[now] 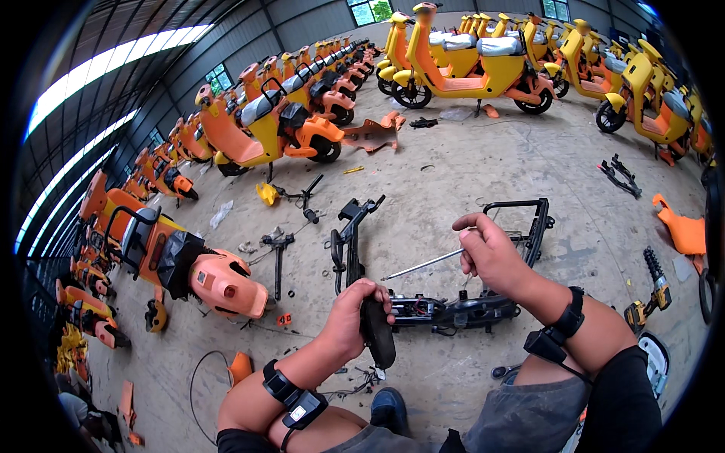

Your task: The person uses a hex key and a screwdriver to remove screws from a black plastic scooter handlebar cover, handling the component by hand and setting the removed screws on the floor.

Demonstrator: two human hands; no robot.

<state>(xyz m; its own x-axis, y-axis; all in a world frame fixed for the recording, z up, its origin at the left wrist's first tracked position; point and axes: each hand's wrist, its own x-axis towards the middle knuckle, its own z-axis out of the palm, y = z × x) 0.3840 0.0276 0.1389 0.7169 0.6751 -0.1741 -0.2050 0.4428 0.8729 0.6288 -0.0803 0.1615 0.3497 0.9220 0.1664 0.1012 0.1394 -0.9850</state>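
My left hand (353,315) is closed around a dark, elongated part (379,341), which hangs tilted with its rounded lower end toward my shoe. I cannot make out its exact kind. In my right hand (487,253) is a screwdriver (423,266), its long metal shaft pointing left and slightly down. The fingers hide its handle, and the tip is above the left hand, apart from the dark part. Below and beyond both hands, a black scooter frame (483,311) lies on the concrete floor, with wiring showing in its middle section.
Loose handlebars (308,198) and a black fork-like part (278,260) lie to the left. An orange-yellow scooter (226,281) stands nearby. At right are a cordless drill (653,291) and an orange panel (683,226). Rows of yellow scooters (472,79) fill the back.
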